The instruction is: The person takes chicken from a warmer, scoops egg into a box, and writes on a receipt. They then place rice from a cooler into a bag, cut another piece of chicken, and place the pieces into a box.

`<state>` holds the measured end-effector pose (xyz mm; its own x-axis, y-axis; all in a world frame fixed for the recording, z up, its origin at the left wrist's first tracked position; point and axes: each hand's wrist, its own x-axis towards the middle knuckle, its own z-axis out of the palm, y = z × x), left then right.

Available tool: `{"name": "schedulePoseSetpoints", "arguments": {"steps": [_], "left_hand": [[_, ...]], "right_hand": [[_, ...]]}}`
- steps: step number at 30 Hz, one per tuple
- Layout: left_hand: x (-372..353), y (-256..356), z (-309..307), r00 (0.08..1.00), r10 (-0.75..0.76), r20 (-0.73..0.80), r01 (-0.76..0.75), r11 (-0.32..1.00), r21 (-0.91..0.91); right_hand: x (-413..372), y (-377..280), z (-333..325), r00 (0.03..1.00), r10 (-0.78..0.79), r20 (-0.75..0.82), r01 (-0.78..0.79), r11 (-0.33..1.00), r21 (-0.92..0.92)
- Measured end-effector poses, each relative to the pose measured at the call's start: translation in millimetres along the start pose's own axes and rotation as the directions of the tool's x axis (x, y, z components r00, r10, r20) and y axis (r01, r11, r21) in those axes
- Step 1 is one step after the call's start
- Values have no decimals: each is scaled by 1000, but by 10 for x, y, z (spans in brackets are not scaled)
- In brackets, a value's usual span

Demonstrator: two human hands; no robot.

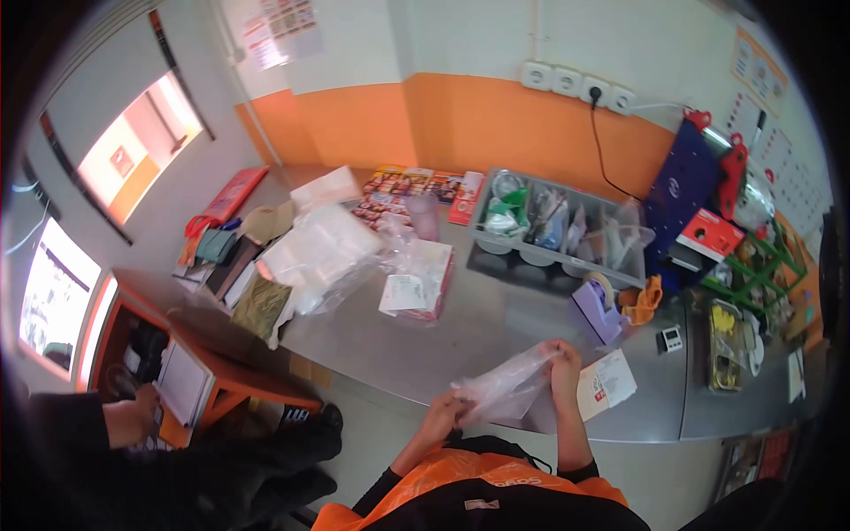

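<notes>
A clear plastic bag (506,388) is stretched between my two hands, over the front edge of the metal table. My left hand (439,418) is closed on its lower left end. At the upper right end, my right hand (565,366) pinches the film between its fingers. Just right of my right hand, a white paper slip with red and black print (607,384) lies on the table. Farther back stands a white and red box (425,288) with a printed label, and a crumpled clear bag (398,248) rests against it.
A grey compartment bin (558,257) with bagged items stands at the back. Nearby are a purple tape dispenser (599,308), a small timer (671,339) and a metal tray (724,345). Plastic bags (323,252) pile up at left. Another person's hand (133,414) is at lower left.
</notes>
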<state>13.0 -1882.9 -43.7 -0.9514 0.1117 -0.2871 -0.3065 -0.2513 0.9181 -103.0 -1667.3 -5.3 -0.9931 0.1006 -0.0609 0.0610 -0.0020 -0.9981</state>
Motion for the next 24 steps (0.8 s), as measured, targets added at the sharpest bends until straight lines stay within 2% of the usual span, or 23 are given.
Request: {"name": "schedulePoseSetpoints", "arguments": {"steps": [1, 2, 4, 5, 7, 8, 9, 10, 11, 13, 14, 16, 18, 19, 21, 22, 24], "left_hand": [[-46, 46, 98, 997, -67, 23, 69, 996, -63], [-115, 118, 154, 998, -40, 48, 38, 998, 44], [-277, 421, 228, 994, 17, 107, -43, 967, 249], [-225, 337, 127, 998, 63, 31, -69, 952, 297], [28, 3, -192, 977, 175, -124, -114, 913, 393], [132, -65, -332, 919, 236, -317, -132, 939, 317], [263, -76, -474, 821, 277, -499, -171, 954, 247], [395, -52, -617, 753, 362, -549, -320, 931, 174], [509, 24, -727, 670, 430, -605, -465, 878, 108], [552, 402, -765, 727, 257, -636, -430, 893, -130], [547, 499, -754, 754, 164, -636, -404, 879, -252], [528, 274, -796, 886, 141, -441, -205, 973, -101], [440, 251, -687, 979, 142, -148, -109, 971, 211], [367, 296, -500, 989, 137, 50, -145, 899, 412], [312, 29, -223, 955, 192, 224, -225, 965, 133], [341, -87, -77, 947, 211, 241, -218, 976, 3], [430, -131, 56, 956, 224, 191, -205, 972, -110]], "right_hand": [[54, -48, -7, 998, 60, -33, -56, 993, 107], [86, -80, -33, 991, 121, -57, -106, 971, 214], [165, -29, -109, 958, 282, 56, -278, 860, 429], [177, -4, -144, 930, 343, 130, -359, 775, 520], [2, -29, -204, 873, 325, 364, -479, 713, 512], [-149, -59, -209, 823, 309, 477, -542, 678, 497], [-317, -207, -118, 825, 336, 454, -475, 847, 236], [-475, -313, -3, 830, 362, 425, -374, 926, -58], [-594, -225, 73, 861, 216, 461, -168, 975, -145], [-757, 41, 203, 823, -69, 564, 266, 924, -274], [-706, 143, 188, 867, -41, 496, 263, 885, -386], [-550, 363, 86, 940, -13, 341, 225, 774, -592], [-308, 466, 18, 997, 65, 34, -41, 882, -470], [-193, 485, 4, 986, 120, -116, -156, 916, -371], [-119, 543, 60, 993, 59, -105, -86, 955, -283], [-140, 569, 114, 994, 30, -100, -53, 970, -237], [-376, 282, 410, 965, -253, -70, 213, 910, -356]]}}
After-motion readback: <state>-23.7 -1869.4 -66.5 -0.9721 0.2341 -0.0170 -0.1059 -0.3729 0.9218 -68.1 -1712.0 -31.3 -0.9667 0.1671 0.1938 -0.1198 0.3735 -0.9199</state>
